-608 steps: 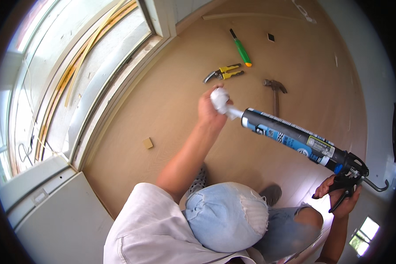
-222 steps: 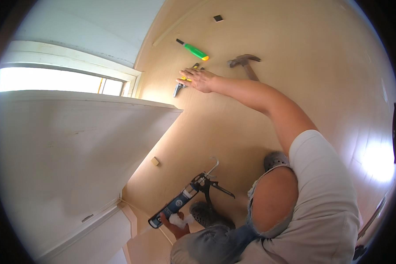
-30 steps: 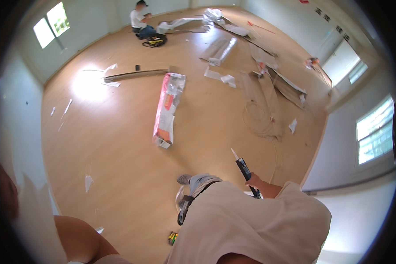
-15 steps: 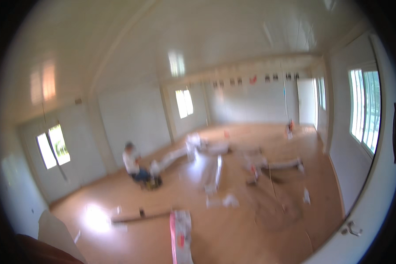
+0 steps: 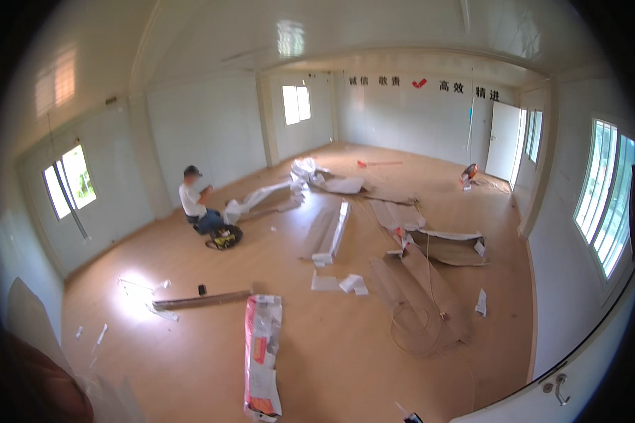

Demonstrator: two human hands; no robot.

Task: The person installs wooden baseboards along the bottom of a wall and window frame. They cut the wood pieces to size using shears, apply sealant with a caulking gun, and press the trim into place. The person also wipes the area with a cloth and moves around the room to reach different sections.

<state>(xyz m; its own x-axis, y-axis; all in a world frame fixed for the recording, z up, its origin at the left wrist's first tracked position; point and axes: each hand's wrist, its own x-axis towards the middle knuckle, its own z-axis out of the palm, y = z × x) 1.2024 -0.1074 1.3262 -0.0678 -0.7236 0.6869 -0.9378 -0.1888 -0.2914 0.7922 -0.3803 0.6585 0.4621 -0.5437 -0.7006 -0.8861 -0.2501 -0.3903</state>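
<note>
While the head camera looked across a wide, pale-walled room, only the front end of a caulking gun (image 5: 412, 417) showed, at the lower edge, right of centre, its white nozzle slanting up and to the left. The right hand was out of view, so its grip could not be told. At the lower left, very near the camera, was a dark, blurred patch of skin, apparently the left hand (image 5: 55, 391); whether it was clenched, loose or grasping something could not be made out. A whitish sheet (image 5: 32, 321) rose just beside it, and contact between them was unclear.

Ahead, on a light brown floor (image 5: 183, 374), a long plastic-wrapped package (image 5: 263, 352) in white, pink and red pointed away. Near its far end lay a narrow strip (image 5: 203, 300). To the right were flattened brown sheets (image 5: 448, 303), a looped cord (image 5: 400, 340) and white scraps (image 5: 326, 281). Farther back on the left, a co-worker (image 5: 192, 201) in a white top and dark cap was low to the floor, near a black-and-yellow bundle (image 5: 224, 237). A door handle (image 5: 561, 390) showed at the lower right.
</note>
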